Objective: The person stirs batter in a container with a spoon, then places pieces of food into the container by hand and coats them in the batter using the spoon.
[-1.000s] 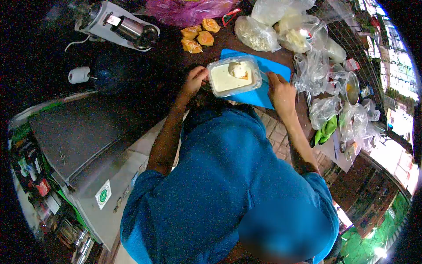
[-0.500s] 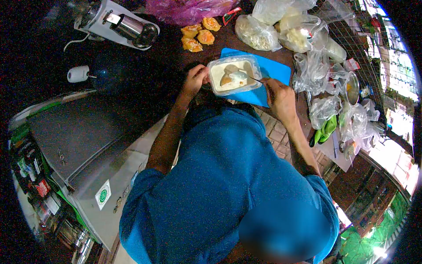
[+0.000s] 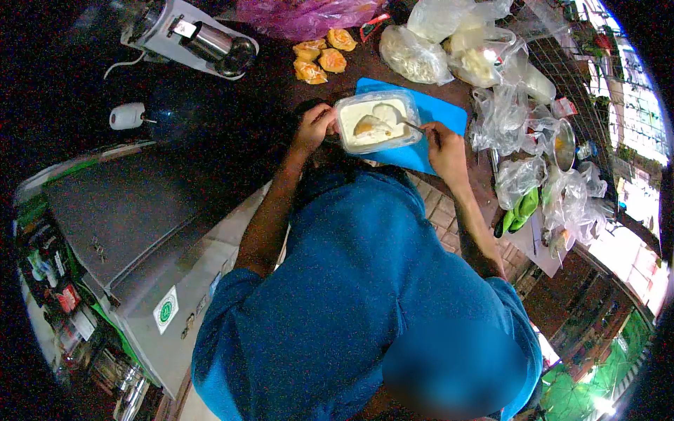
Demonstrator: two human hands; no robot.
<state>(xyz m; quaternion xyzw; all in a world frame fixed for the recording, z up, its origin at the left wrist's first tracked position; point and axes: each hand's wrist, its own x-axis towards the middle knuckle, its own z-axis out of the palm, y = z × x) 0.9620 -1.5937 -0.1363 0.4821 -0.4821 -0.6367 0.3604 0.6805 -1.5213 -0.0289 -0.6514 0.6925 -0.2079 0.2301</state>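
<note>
A clear plastic container (image 3: 377,149) of creamy white food lies over the blue cutting board (image 3: 444,112). Gripping its left edge is my left hand (image 3: 316,128), fingers closed on the rim. My right hand (image 3: 447,150) pinches the handle of a metal spoon (image 3: 413,126), which reaches over the right side into the container. The spoon's bowl rests in or just above the white mixture. A golden-brown piece of food (image 3: 371,127), partly coated in white, sits in the middle of the mixture.
Several orange-yellow filled pieces (image 3: 331,60) lie beyond the container, near a purple plastic bag (image 3: 302,15). Clear plastic bags (image 3: 415,55) crowd the right side, with a metal bowl (image 3: 564,144) among them. A grey appliance (image 3: 203,41) stands at the back left.
My right hand and the spoon have shifted slightly; the spoon's bowl now lies farther from me. White mixture heaped beside the brown piece has moved off, showing more of that piece.
</note>
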